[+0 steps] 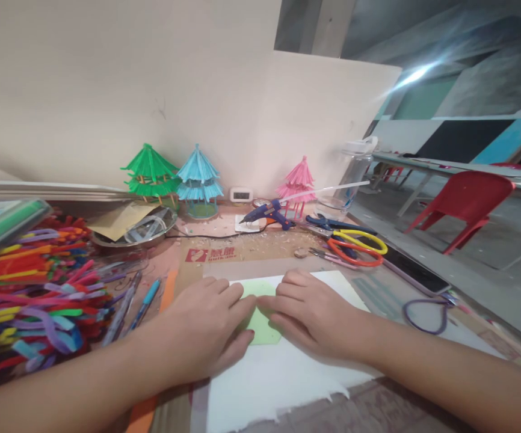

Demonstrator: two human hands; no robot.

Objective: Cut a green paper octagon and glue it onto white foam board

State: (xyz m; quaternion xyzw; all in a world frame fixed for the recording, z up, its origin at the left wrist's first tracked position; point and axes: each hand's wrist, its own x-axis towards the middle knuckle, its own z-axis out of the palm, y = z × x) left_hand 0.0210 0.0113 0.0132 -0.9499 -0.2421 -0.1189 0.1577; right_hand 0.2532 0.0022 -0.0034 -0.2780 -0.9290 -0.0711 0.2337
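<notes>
A light green sheet piece (265, 328), paper or thin foam, lies on a larger white sheet (251, 391) in front of me. My left hand (218, 322) rests over its left side with the fingers curled and pressed down. From the right, my right hand (303, 313) grips its other side, fingers bent and close together. The index fingers of both hands meet near the middle of the green piece. Much of that piece is hidden under my hands, and its upper part shows between them.
Colourful pipe cleaners (39, 300) are heaped at left beside pens (145, 304). Behind stand green (150, 171), blue (198, 174) and pink (301, 177) small pavilions. A glue gun (265, 211), scissors (355, 249), pliers (339, 224) and a phone (416, 267) lie farther back and right.
</notes>
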